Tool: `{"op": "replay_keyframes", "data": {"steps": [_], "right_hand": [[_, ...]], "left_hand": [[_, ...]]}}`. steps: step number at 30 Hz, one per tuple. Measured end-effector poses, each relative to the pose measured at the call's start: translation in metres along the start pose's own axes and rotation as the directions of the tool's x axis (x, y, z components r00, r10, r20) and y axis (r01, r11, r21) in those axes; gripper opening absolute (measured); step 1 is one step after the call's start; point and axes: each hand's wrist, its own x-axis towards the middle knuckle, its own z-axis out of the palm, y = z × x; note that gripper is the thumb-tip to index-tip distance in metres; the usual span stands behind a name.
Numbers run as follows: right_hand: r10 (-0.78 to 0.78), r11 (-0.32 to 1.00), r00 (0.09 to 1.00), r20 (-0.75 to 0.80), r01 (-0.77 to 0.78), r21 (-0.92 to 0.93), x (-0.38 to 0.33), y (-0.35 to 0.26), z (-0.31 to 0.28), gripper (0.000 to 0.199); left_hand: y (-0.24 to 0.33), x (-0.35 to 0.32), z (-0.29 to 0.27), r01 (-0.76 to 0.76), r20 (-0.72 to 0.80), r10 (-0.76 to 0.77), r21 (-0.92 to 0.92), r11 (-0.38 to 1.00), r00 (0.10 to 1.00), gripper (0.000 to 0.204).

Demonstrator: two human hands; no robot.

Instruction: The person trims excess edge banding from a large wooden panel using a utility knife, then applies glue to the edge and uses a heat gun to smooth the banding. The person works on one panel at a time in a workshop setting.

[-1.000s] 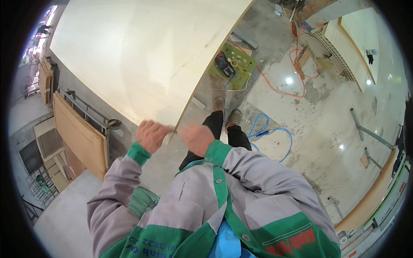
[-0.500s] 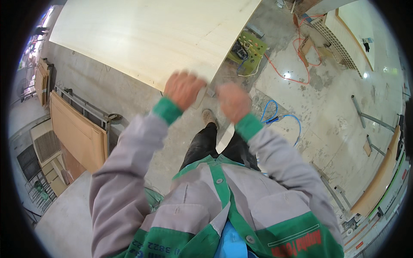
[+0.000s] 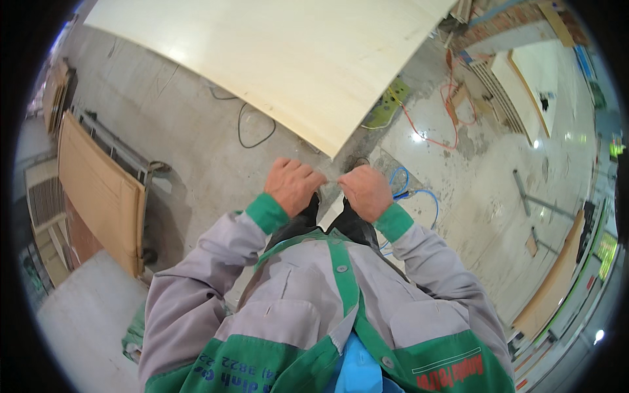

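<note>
Here one large pale plywood sheet (image 3: 275, 59) fills the upper part of the view, its near corner just above two hands. The left hand (image 3: 293, 185) and the right hand (image 3: 365, 192) are both clenched at that corner; what they pinch I cannot tell. Below lies a grey concrete floor (image 3: 190, 144) with one black cable (image 3: 252, 128), one orange cable (image 3: 452, 111), one blue hose (image 3: 409, 193).

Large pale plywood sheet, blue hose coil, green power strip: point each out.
Large pale plywood sheet (image 3: 275, 59), head view, middle of its face.
Blue hose coil (image 3: 422, 193), head view, outer loop.
Green power strip (image 3: 386, 105), head view, its body.
</note>
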Motion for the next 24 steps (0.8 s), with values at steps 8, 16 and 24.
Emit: {"op": "replay_keyframes", "data": {"steps": [8, 16, 24], "right_hand": [[-0.457, 0.883, 0.889, 0.03, 0.458, -0.106, 0.239, 0.0, 0.034, 0.01], [-0.686, 0.728, 0.713, 0.147, 0.674, 0.124, 0.268, 0.025, 0.043, 0.004], [-0.749, 0.64, 0.439, 0.495, 0.671, 0.374, 0.169, 0.08, -0.045, 0.006]], "left_hand": [[-0.118, 0.02, -0.046, 0.515, -0.361, -0.424, 0.209, 0.831, 0.831, 0.009], [-0.102, 0.02, -0.003, 0.738, -0.422, -0.643, 0.1, 0.667, 0.639, 0.008], [0.073, 0.056, 0.031, 0.777, -0.386, -0.714, 0.011, 0.629, 0.583, 0.006]]}}
